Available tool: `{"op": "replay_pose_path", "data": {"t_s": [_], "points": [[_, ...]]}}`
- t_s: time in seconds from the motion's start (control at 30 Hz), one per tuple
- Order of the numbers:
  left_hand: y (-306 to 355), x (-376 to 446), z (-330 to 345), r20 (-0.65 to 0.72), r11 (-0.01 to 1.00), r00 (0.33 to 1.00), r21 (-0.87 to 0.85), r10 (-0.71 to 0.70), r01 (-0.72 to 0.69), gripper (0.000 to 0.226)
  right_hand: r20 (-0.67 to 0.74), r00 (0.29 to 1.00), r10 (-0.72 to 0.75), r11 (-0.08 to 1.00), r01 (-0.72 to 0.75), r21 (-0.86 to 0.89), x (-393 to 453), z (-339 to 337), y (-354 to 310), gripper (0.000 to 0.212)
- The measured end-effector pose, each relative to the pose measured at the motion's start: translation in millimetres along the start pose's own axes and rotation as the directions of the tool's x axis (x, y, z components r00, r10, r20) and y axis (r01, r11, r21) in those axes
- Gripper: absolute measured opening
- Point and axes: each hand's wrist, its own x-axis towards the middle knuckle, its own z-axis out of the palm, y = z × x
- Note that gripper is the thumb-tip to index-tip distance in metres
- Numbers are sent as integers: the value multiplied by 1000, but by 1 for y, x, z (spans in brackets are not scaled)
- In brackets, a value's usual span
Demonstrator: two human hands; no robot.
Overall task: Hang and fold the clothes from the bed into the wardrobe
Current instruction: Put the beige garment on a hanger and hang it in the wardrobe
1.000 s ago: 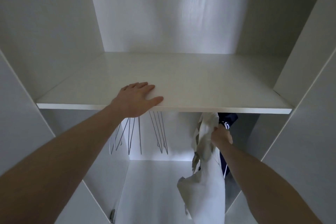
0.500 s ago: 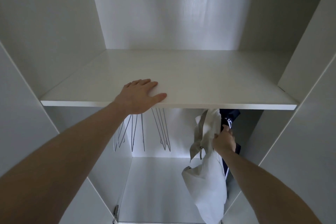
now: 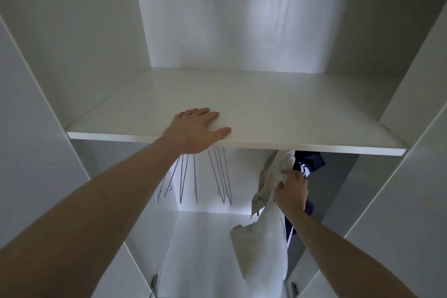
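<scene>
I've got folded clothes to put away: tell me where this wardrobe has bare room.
The shelf is bare from the left hand rightward to the side wall and back. Below, a gap lies between the empty hangers and the white garment. The right is crowded: right hand, white garment, navy garment.

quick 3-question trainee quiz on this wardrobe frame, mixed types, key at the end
1. True or false: the left hand lies flat on the shelf.
2. What does the right hand touch? A) white garment B) wire hanger C) shelf
3. Fill in: the empty wire hangers hang to the ___ of the white garment.

Key: 1 true; 2 A; 3 left
</scene>
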Motion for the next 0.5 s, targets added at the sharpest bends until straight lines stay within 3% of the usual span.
{"op": "replay_pose_path", "data": {"t_s": [0.07, 0.17, 0.3, 0.5], "points": [[-1, 1, 1, -4, 1000, 1000, 0, -2, 2, 81, 24, 994, -104, 994, 104, 22, -4, 10, -10, 36], [-2, 1, 1, -10, 1000, 1000, 11, 9, -8, 82, 236, 951, -197, 978, 175, 112, -8, 31, -23, 28], [-3, 2, 2, -3, 1000, 1000, 12, 15, -15, 85, 472, 872, -129, 984, 53, 171, -12, 66, -47, 30], [-4, 3, 2, -5, 1000, 1000, 4, 9, -9, 83, 558, 829, -19, 989, -67, 132, -11, 96, -78, 34]]}}
